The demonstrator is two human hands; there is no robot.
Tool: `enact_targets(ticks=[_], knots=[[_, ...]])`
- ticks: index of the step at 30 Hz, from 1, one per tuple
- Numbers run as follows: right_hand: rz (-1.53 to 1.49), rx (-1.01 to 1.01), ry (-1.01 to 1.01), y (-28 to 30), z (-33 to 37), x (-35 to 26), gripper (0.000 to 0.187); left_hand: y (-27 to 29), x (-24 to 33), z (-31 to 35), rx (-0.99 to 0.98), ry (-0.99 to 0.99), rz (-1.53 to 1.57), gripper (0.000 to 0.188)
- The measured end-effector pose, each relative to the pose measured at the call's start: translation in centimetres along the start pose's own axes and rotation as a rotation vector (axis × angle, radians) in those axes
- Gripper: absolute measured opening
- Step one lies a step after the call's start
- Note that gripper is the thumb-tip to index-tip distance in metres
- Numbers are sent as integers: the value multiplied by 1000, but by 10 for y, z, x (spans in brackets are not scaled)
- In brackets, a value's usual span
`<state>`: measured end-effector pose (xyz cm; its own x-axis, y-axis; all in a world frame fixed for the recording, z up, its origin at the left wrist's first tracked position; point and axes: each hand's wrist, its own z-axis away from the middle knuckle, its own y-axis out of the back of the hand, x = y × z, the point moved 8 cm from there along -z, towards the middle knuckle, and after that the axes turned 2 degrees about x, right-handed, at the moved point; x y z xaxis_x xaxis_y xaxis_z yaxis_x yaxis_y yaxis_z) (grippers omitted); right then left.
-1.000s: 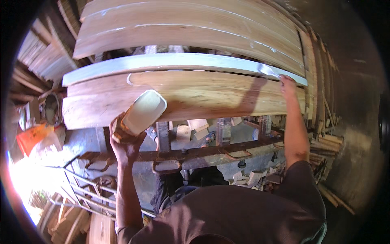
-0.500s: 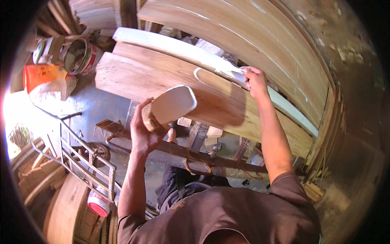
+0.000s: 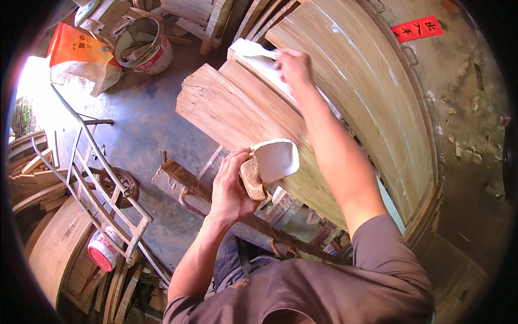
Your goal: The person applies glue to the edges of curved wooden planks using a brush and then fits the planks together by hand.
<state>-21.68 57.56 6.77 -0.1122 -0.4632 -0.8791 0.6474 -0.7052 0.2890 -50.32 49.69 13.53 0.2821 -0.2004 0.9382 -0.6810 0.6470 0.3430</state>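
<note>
My left hand [image 3: 229, 186] is wrapped around a scoop-like container [image 3: 278, 159], brown and crusted outside and white inside, held tilted above the planks. My right hand [image 3: 295, 69] is closed on the handle of a flat white-smeared spreader or brush [image 3: 259, 52]; its exact kind is hard to make out. The tool touches the far left end of a narrow plank edge [image 3: 270, 73] coated in wet-looking white paste. Beside that edge lie bare wooden planks [image 3: 237, 105], side by side on a support. My right forearm hides part of the coated strip.
A wide curved wood panel [image 3: 367, 97] stands to the right. A metal hand cart [image 3: 102, 178] is at the left, near a white bucket with a red lid [image 3: 105, 249]. A grimy bucket [image 3: 145, 46] and orange-white sack [image 3: 81, 56] stand far left. A wooden beam [image 3: 216, 200] runs close to me.
My right hand has drawn the tool along the plank edge to its far left end. The left hand keeps hold of the container. The whole view has turned and shifted left.
</note>
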Motion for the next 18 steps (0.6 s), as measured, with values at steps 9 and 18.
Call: enact_targets(ticks=[9, 18], knots=[[-39, -49, 55, -1, 17, -6, 17, 2, 3, -5, 8, 17, 1, 68], [118, 489, -183, 323, 231, 152, 12, -33, 5, 18, -83, 130, 158, 78]])
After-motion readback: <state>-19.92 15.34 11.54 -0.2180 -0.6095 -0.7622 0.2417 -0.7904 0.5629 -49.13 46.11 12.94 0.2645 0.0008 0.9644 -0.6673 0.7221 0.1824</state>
